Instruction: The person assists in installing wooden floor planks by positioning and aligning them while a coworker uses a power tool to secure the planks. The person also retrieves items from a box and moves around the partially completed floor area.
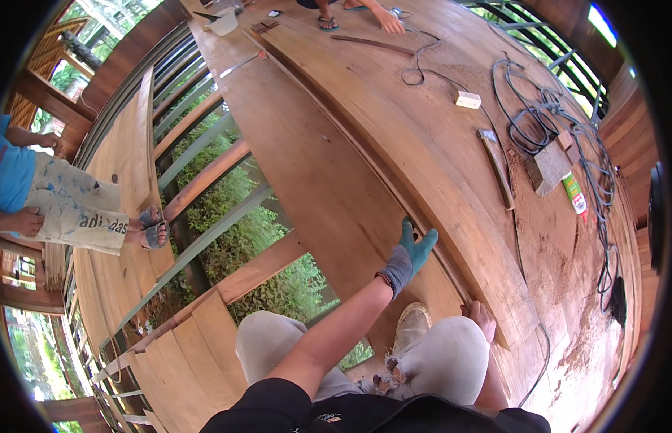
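Note:
A long, thick wooden plank (394, 144) runs from the far end of the deck to beside my right knee. My left hand (414, 256), in a teal and grey glove, reaches to the plank's left edge with thumb and fingers spread apart. Bare and curled, my right hand (480, 317) grips the plank's near end beside my knee; its fingers are partly hidden. Left of the plank lies a wide brown board (307, 151), with my shoe (412, 325) on its near part. A narrow gap follows the plank's left side.
Open joists (213, 177) with greenery below lie to the left. A person in paint-stained trousers (76, 202) sits there; another person's hand (389, 20) is at the top. Coiled cables (527, 108), a white socket box (467, 99), a green-white bottle (574, 193) and sawdust lie right.

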Motion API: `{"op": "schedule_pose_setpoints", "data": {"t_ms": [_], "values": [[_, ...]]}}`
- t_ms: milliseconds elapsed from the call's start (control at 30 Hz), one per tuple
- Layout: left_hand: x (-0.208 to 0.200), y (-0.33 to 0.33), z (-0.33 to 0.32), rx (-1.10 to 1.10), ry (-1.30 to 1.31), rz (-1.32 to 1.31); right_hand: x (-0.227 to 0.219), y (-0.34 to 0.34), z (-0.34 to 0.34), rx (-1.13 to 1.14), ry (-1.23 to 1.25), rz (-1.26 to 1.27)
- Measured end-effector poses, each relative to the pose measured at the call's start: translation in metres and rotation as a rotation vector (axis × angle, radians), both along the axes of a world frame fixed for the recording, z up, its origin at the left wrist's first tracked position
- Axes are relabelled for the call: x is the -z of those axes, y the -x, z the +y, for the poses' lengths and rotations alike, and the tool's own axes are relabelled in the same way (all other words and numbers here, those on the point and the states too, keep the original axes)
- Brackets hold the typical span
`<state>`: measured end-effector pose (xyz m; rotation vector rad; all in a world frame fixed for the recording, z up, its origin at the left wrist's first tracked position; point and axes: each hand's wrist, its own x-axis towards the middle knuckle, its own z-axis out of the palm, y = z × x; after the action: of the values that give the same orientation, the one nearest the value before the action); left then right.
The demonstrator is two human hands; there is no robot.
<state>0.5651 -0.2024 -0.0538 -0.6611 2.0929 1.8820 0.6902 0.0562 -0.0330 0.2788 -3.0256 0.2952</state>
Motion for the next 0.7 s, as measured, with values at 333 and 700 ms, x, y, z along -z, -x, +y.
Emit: {"op": "schedule_pose_setpoints", "data": {"t_ms": [333,700], "values": [[-0.034,-0.009,0.008,0.071,0.052,-0.003,-0.009,-0.005,-0.004,0.027,0.034,0.016],[-0.044,-0.009,0.002,0.105,-0.009,0.009,-0.014,-0.005,-0.008,0.040,0.017,0.005]]}}
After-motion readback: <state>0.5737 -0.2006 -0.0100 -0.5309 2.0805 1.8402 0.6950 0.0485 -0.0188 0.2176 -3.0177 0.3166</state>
